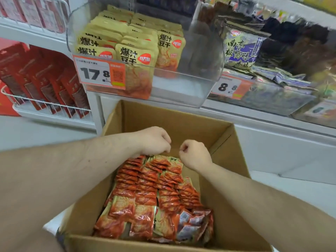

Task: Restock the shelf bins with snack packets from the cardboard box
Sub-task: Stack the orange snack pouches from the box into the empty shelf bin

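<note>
Left hand: fingers curled down onto the far row of packets; whether its grip has closed on any cannot be told. Right hand: curled, apparently empty, just beside. Packets fill the box below. Step: pickup. Next: secure a stack, lift to the half-filled bin above.

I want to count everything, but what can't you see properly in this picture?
- Head view: left hand fingertips, hidden behind its knuckles.
- Lower packets in the cardboard box, covered by the top packets.
- Dark packets on the right: blurred.
- Price tag small print: too tiny.
</note>
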### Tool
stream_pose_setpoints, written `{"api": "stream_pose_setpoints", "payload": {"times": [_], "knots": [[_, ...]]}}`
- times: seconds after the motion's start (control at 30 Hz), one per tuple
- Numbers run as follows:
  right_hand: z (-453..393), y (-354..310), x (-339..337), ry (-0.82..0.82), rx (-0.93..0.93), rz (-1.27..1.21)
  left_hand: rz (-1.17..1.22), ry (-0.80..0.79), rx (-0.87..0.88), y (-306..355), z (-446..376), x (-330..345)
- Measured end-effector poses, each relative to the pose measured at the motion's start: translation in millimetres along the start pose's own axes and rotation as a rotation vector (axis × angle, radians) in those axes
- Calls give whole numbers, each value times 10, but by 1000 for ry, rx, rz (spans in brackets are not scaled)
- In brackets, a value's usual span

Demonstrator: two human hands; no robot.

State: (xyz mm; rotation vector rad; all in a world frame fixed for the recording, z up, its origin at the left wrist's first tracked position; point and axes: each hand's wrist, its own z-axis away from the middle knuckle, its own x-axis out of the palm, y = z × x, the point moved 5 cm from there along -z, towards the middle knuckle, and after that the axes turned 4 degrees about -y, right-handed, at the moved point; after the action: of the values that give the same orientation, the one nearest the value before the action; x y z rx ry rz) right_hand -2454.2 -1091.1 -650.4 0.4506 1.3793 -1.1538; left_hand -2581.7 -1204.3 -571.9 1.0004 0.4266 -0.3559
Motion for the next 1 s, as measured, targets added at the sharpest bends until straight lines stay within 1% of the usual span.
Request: {"api": "stream_pose_setpoints", "payload": {"times": [0.07, 0.1, 0.2, 0.27, 0.33, 0.4, 0.5, 0.57, 0.63, 0.7, 0.8, 0.9, 1.0], "knots": [[-118, 445, 460, -253, 218, 89, -5, -31, -17, -26, -50, 52], [-145, 616, 636, -329, 286, 111, -2, -43, -22, -42, -80, 72], [-183, 989, 1076, -500, 429, 134, 1, -69, -54, -119, -184, 106], [-212, 1167, 1316, -577, 476, 159, -7, -74, -78, -180, -239, 112], [-237, 1272, 1506, -592, 521, 175, -18, -86, -107, -263, -275, 117], [-254, 1314, 1565, -535, 570, 136, -28, -101, -130, -336, -283, 120], [-258, 1326, 1533, -456, 636, 10, -33, -94, -146, -404, -297, 110], [-231, 1331, 1483, -443, 680, -83, -38, -108, -150, -410, -300, 124], [-231, 1425, 1432, -390, 760, -294, -51, -133, -150, -403, -292, 155], [-148, 1458, 1231, -311, 849, -521, -57, -150, -147, -384, -270, 171], [28, 1311, 842, -257, 859, -749, -15, -148, -175, -382, -206, 144], [144, 983, 618, -308, 793, -1061, 108, -113, -221, -402, -172, 111], [214, 502, 505, -427, 674, -1354, 279, -53, -276, -446, -158, 124]]}}
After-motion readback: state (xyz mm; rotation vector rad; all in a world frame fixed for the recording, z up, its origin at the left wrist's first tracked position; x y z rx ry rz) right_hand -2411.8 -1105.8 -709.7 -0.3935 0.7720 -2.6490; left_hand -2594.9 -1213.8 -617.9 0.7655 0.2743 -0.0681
